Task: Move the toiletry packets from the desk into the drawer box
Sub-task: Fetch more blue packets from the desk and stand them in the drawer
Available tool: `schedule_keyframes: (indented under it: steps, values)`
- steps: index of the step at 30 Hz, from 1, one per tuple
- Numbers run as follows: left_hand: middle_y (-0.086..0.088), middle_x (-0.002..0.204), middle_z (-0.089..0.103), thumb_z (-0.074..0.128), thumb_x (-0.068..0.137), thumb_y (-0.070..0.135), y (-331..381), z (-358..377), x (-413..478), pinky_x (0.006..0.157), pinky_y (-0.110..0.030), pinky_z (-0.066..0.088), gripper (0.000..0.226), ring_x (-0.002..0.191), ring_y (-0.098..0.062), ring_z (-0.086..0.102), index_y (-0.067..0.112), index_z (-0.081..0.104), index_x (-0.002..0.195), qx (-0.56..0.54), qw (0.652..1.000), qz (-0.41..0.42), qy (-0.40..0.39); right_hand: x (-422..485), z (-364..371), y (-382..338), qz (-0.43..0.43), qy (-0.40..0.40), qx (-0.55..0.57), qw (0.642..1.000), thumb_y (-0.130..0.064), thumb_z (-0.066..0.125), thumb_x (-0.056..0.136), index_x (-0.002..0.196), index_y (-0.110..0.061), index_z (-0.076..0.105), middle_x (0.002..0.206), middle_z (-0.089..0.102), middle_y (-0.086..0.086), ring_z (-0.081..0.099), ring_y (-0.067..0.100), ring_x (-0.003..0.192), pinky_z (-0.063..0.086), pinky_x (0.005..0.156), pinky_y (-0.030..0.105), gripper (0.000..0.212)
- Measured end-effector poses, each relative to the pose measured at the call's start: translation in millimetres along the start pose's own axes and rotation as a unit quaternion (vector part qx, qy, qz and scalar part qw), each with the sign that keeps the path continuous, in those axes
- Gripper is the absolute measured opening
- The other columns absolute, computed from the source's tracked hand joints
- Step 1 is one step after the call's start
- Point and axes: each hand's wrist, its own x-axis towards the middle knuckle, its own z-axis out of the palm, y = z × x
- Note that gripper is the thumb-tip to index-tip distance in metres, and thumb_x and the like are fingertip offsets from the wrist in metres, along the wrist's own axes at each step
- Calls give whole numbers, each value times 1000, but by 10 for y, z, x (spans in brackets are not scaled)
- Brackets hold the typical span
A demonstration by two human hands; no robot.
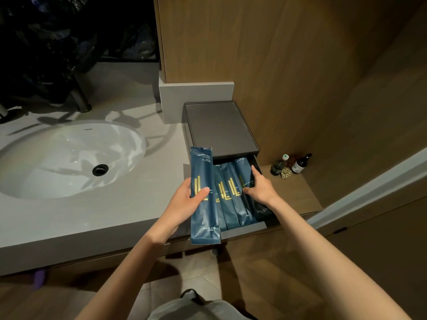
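Left hand (186, 199): grips one blue held packet (204, 218), lengthwise, at the open drawer's (245, 229) left edge.
Right hand (261, 187): fingers extended, touching the stowed packets (232, 204).
Drawer: stowed packets lie side by side, filling it.
Drawer box (219, 128): on the counter (92, 215), right of the sink (57, 158).

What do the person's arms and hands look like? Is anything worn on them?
The left arm and the right arm are bare as far as the frame edge; no sleeves show. The left hand and the right hand wear no gloves, and no watch, bracelet or ring is visible.
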Motion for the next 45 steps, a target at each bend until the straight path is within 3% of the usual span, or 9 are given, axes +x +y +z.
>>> schedule_keyframes:
  steps: [2, 7, 12, 28, 34, 37, 39, 41, 45]
  values:
    - [7, 114, 61, 56, 94, 22, 15, -2, -2, 69, -8, 51, 30, 101, 0, 60, 23, 47, 122, -2, 1000, 0, -2, -19, 46, -2, -9, 20, -66, 998, -9, 62, 90, 154, -13, 2, 111, 58, 14, 59, 22, 83, 52, 76, 34, 88]
    - [6, 118, 63, 56, 94, 22, 9, -16, -13, 78, -14, 51, 34, 105, -3, 61, 20, 48, 127, -7, 1000, 3, 1, -175, 122, 21, -128, 104, -246, 955, -15, 63, 89, 153, -11, 10, 148, 30, 13, 40, 31, 129, 48, 97, 39, 83]
    - [8, 113, 64, 56, 94, 21, 27, 32, -5, 78, -14, 52, 27, 101, -1, 62, 25, 49, 120, -10, 1000, 12, 13, -138, 201, 81, -238, 92, -341, 905, -2, 57, 88, 149, -2, 24, 160, 12, 13, 11, 28, 148, 16, 119, 35, 69]
    - [2, 118, 62, 54, 95, 19, 68, 309, 84, 80, -11, 47, 30, 105, -6, 60, 18, 47, 124, 0, 999, 3, 50, 158, 281, 192, -142, -37, -290, 946, -5, 37, 98, 150, -1, -8, 158, -19, 15, -10, 32, 148, 11, 121, 37, 70]
    - [-1, 123, 62, 53, 96, 20, 68, 350, 75, 82, -14, 47, 32, 107, -10, 61, 15, 48, 127, -11, 998, -14, 54, 123, 139, 79, -113, -65, -227, 965, -16, 42, 99, 153, -5, 5, 161, -11, 12, -3, 29, 149, 23, 117, 38, 66]
    - [-5, 122, 64, 50, 98, 19, 98, 358, 61, 83, -16, 48, 34, 104, -13, 63, 12, 49, 130, -49, 997, -24, 58, 32, 2, -23, -148, -18, -157, 976, -20, 46, 98, 148, -9, 31, 159, 19, 9, 25, 25, 144, 31, 112, 38, 54]
    - [-7, 112, 68, 45, 99, 18, 126, 372, 53, 70, -15, 53, 26, 88, -9, 69, 14, 52, 124, -99, 993, -32, 52, -62, -102, -71, -169, 21, -40, 985, -24, 50, 97, 137, -16, 51, 130, 56, 2, 57, 9, 112, 42, 94, 22, 41]
    - [-5, 107, 70, 43, 100, 18, 124, 367, 52, 66, -17, 55, 25, 83, -7, 71, 15, 53, 123, -134, 989, -41, 42, -178, -171, -133, -154, 11, 86, 984, -27, 54, 95, 122, -21, 64, 95, 64, -11, 59, -1, 79, 48, 77, 16, 30]
    - [-7, 111, 71, 46, 99, 20, 127, 410, 30, 73, -22, 57, 26, 98, -17, 70, 16, 57, 123, -139, 990, -38, 4, -256, -183, -142, -125, -32, 187, 974, -30, 61, 90, 104, -27, 69, 94, 69, -12, 66, 11, 87, 56, 86, 37, 17]
